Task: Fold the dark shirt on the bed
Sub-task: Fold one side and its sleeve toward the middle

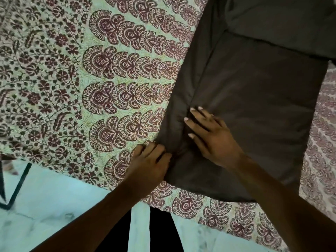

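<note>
Left grip: fingers curled, pinching shirt edge at 7 o'clock. Right grip: flat, spread, pressing cloth (nearer the fold line). Shirt on bed, long axis toward 1 o'clock.

Bed covered by a block-printed bedspread: maroon paisley-fan border on pale green, floral vine field beyond. Floor pale and marble-like, faintly veined. Thin black metal frame stands at the left. Lighting dim, greenish.
</note>
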Tool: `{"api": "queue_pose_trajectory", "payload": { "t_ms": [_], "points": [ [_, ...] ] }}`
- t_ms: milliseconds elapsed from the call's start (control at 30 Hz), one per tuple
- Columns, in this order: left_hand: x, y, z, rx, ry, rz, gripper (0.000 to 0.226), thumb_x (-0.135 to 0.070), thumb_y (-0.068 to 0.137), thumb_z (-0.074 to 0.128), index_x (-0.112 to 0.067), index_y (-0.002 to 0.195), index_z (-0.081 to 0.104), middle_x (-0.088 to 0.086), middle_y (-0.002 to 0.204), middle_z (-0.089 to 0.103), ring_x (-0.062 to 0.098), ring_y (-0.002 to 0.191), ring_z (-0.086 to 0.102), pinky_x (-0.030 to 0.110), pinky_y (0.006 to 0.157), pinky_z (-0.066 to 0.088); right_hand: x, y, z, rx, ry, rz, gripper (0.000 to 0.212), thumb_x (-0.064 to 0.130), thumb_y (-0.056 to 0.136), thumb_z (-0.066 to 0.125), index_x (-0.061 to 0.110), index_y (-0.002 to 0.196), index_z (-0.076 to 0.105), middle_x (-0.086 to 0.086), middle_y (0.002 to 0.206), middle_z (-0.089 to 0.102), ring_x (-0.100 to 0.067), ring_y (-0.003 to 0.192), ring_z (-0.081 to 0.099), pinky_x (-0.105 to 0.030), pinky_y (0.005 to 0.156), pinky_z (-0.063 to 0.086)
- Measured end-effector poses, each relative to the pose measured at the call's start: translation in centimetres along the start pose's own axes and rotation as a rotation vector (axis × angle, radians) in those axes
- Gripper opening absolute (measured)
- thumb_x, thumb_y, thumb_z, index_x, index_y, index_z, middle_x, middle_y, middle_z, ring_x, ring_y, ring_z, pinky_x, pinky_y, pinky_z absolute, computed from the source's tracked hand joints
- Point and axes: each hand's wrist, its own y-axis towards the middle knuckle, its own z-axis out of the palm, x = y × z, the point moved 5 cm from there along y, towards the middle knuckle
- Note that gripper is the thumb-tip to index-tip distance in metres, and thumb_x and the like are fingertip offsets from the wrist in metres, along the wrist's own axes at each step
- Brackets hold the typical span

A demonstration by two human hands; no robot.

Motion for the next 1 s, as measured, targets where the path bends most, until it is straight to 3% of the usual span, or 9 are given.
{"api": "queue_pose_trajectory", "payload": {
  "t_ms": [133, 200, 400, 567, 600, 700, 767, 933, 1000],
  "points": [
    [-1.5, -0.3, 0.0, -0.039, 0.007, 0.141, 0.018, -0.011, 0.090, 0.066, -0.014, 0.104, 0.076, 0.005, 0.097, 0.069, 0.029, 0.085, 0.060, 0.040, 0.077, 0.043, -1.2, 1.7, -0.7, -0.101, 0.251, 0.083, 0.046, 0.034, 0.106, 0.051, 0.010, 0.144, 0.061, -0.013, 0.160, 0.046, -0.032, 0.152, 0.038, -0.051, 0.115, 0.044],
    [-1.8, -0.3, 0.3, -0.042, 0.000, 0.149, 0.020, -0.009, 0.091, 0.062, -0.012, 0.105, 0.076, 0.006, 0.097, 0.068, 0.028, 0.085, 0.058, 0.040, 0.076, 0.045, -1.9, 3.0, -1.0, -0.122, 0.193, 0.105, 0.046, 0.036, 0.105, 0.054, 0.011, 0.144, 0.061, -0.011, 0.160, 0.046, -0.031, 0.153, 0.037, -0.051, 0.110, 0.047],
    [-1.7, -0.4, 0.8, -0.044, -0.036, 0.113, 0.019, -0.009, 0.085, 0.071, -0.012, 0.104, 0.077, 0.005, 0.094, 0.067, 0.029, 0.082, 0.061, 0.040, 0.080, 0.044, -0.3, 3.3, 2.1, 0.152, -0.140, -0.414, 0.050, 0.047, 0.109, 0.041, 0.026, 0.153, 0.051, -0.006, 0.168, 0.034, -0.027, 0.157, 0.028, -0.048, 0.122, 0.031],
    [-1.3, -0.1, 0.7, -0.041, -0.084, 0.166, 0.012, -0.009, 0.091, 0.072, -0.013, 0.101, 0.077, 0.003, 0.094, 0.068, 0.026, 0.088, 0.062, 0.041, 0.086, 0.046, -4.7, 5.3, -0.5, 0.019, -0.148, 0.027, 0.064, 0.057, 0.106, 0.034, 0.025, 0.162, 0.035, -0.011, 0.172, 0.020, -0.034, 0.160, 0.018, -0.057, 0.122, 0.028],
    [-1.3, 0.1, 0.5, -0.045, -0.096, 0.186, 0.010, -0.010, 0.092, 0.072, -0.013, 0.101, 0.077, 0.003, 0.094, 0.068, 0.026, 0.088, 0.063, 0.041, 0.086, 0.047, -4.3, 5.4, -0.8, 0.026, -0.169, -0.041, 0.065, 0.057, 0.107, 0.034, 0.024, 0.163, 0.031, -0.013, 0.173, 0.017, -0.035, 0.160, 0.013, -0.057, 0.123, 0.025],
    [-1.2, 0.7, 0.2, -0.075, -0.118, 0.222, 0.007, -0.013, 0.096, 0.070, -0.015, 0.095, 0.077, 0.002, 0.091, 0.069, 0.025, 0.087, 0.066, 0.042, 0.086, 0.050, -1.7, 4.3, 0.2, 0.170, -0.233, -0.505, 0.062, 0.057, 0.108, 0.034, 0.030, 0.164, 0.028, -0.013, 0.173, 0.012, -0.034, 0.161, 0.007, -0.053, 0.127, 0.017],
    [-1.1, 0.9, 0.4, -0.060, -0.113, 0.238, 0.008, -0.014, 0.097, 0.069, -0.015, 0.095, 0.077, 0.002, 0.094, 0.070, 0.026, 0.089, 0.068, 0.042, 0.086, 0.051, -1.5, 3.6, 1.4, 0.269, -0.254, -0.604, 0.060, 0.060, 0.108, 0.031, 0.035, 0.164, 0.026, -0.009, 0.174, 0.010, -0.031, 0.161, 0.007, -0.053, 0.127, 0.017],
    [-0.1, 1.4, 0.4, 0.034, -0.151, 0.169, 0.013, -0.019, 0.097, 0.066, -0.017, 0.103, 0.077, 0.010, 0.132, 0.068, 0.031, 0.123, 0.064, 0.046, 0.099, 0.046, -4.6, 5.0, -0.6, 0.161, -0.237, -0.148, 0.066, 0.067, 0.106, 0.026, 0.037, 0.164, 0.022, -0.009, 0.175, 0.006, -0.030, 0.162, 0.004, -0.054, 0.126, 0.018],
    [0.7, 1.6, 0.3, 0.041, -0.111, 0.122, 0.022, -0.022, 0.099, 0.062, -0.017, 0.117, 0.074, 0.008, 0.145, 0.062, 0.029, 0.133, 0.059, 0.048, 0.101, 0.043, -3.9, 5.1, -1.1, 0.134, -0.245, -0.172, 0.067, 0.065, 0.106, 0.029, 0.033, 0.165, 0.023, -0.011, 0.175, 0.006, -0.032, 0.162, 0.002, -0.054, 0.127, 0.017]
  ]
}}
